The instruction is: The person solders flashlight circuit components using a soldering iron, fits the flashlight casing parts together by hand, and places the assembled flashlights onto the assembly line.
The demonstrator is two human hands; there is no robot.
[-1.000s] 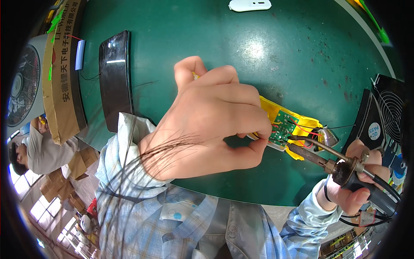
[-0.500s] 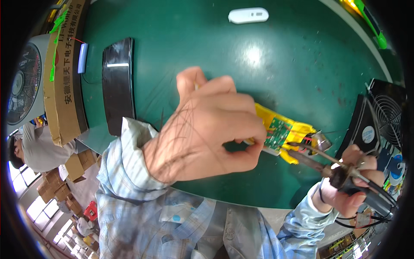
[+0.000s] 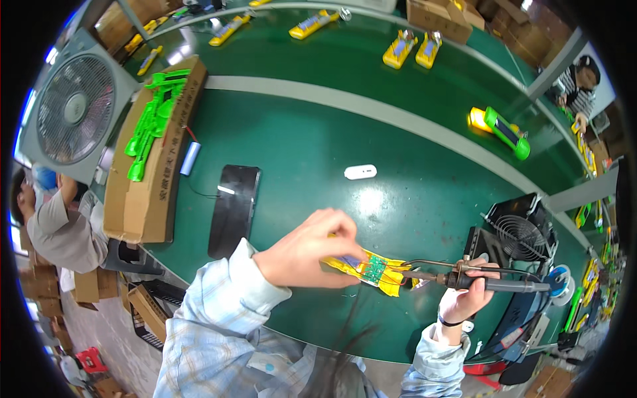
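Note:
My left hand is closed over the left end of a yellow plastic housing, which lies on the green table. A small green circuit board with thin red wires sits in the housing, just beyond my fingertips. My right hand grips a soldering iron with a thin metal tube running alongside it. The iron's tip points left at the board's right side; I cannot tell whether it touches. Part of the housing is hidden under my left fingers.
A black phone-like slab and a white oval device lie on the table. Left are a cardboard box with green parts and a fan. A round-grilled black fan and solder spool stand right. Yellow units line the far belt.
My view has tilted up and drawn back, bringing the far belt and the green parts into sight. The soldering iron now lies more level. My left hand still covers the housing's left end.

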